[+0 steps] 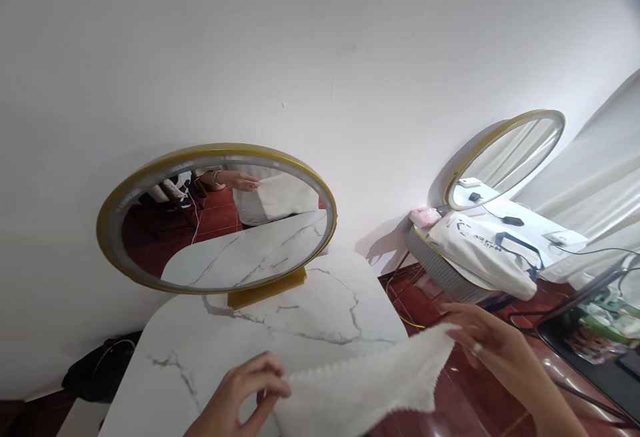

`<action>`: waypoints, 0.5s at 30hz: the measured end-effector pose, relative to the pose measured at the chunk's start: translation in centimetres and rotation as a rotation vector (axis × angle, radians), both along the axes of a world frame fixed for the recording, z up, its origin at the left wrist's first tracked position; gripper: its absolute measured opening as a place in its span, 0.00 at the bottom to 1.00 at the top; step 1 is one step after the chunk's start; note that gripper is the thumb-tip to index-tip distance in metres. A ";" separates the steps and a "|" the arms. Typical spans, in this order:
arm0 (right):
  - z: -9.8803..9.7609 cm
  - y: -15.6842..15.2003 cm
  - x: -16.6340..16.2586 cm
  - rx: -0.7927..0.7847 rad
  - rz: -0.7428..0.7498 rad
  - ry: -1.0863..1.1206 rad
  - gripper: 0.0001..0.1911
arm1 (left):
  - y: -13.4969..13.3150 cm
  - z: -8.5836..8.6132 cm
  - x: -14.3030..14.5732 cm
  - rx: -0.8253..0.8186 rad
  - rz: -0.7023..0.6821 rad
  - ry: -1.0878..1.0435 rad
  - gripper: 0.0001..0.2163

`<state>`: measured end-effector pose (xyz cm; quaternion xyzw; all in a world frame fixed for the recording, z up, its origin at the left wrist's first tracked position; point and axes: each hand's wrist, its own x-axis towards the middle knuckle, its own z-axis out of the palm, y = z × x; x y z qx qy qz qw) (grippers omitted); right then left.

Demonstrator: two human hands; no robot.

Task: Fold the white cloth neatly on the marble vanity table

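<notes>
A white cloth (365, 384) with a zigzag edge is stretched between my two hands, above the front of the marble-patterned table (320, 297). My left hand (250, 390) pinches its left end between thumb and fingers. At the upper right corner, my right hand (493, 350), with a ring on one finger, grips the cloth. The cloth's lower part runs out of the frame. Behind it stands a round gold-rimmed mirror (240, 264) on the table, reflecting a hand and the cloth.
On the right stands a second table with another round mirror (505, 157), a white printed bag (480, 250) and a pink-white packet (425, 216). A dark bag (103, 367) lies at the lower left. At the right edge is a black case-like object (595, 350).
</notes>
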<state>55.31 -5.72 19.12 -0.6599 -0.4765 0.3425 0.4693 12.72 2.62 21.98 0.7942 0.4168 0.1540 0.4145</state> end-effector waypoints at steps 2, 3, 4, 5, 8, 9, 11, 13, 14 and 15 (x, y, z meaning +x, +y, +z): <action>-1.7 3.1 0.3 -0.012 0.015 0.056 0.22 | 1.6 -0.9 2.2 -0.003 0.031 0.065 0.13; -2.9 4.9 0.5 -0.022 0.034 0.070 0.22 | 2.6 -1.7 3.3 0.003 0.054 0.103 0.14; -4.2 6.8 0.7 -0.052 0.065 0.073 0.22 | 3.7 -2.8 4.3 0.013 0.077 0.133 0.14; -5.7 8.8 0.9 -0.077 0.078 0.067 0.21 | 4.9 -4.2 5.1 0.028 0.101 0.151 0.13; -10.3 14.6 1.1 -0.129 0.015 -0.019 0.15 | 8.8 -9.2 7.2 0.083 0.172 0.149 0.11; -11.7 16.2 0.9 -0.140 -0.006 -0.044 0.13 | 10.0 -10.9 7.8 0.103 0.201 0.143 0.10; -14.2 18.7 0.2 -0.147 -0.044 -0.101 0.11 | 11.7 -14.2 8.8 0.140 0.275 0.136 0.11; -16.2 19.8 -1.1 -0.128 -0.075 -0.168 0.14 | 12.3 -17.0 9.7 0.161 0.358 0.138 0.12; -17.0 19.9 -1.8 -0.112 -0.086 -0.204 0.16 | 12.2 -18.2 10.0 0.166 0.407 0.144 0.13; -17.8 19.6 -2.5 -0.094 -0.092 -0.240 0.18 | 11.9 -19.2 10.3 0.171 0.463 0.150 0.14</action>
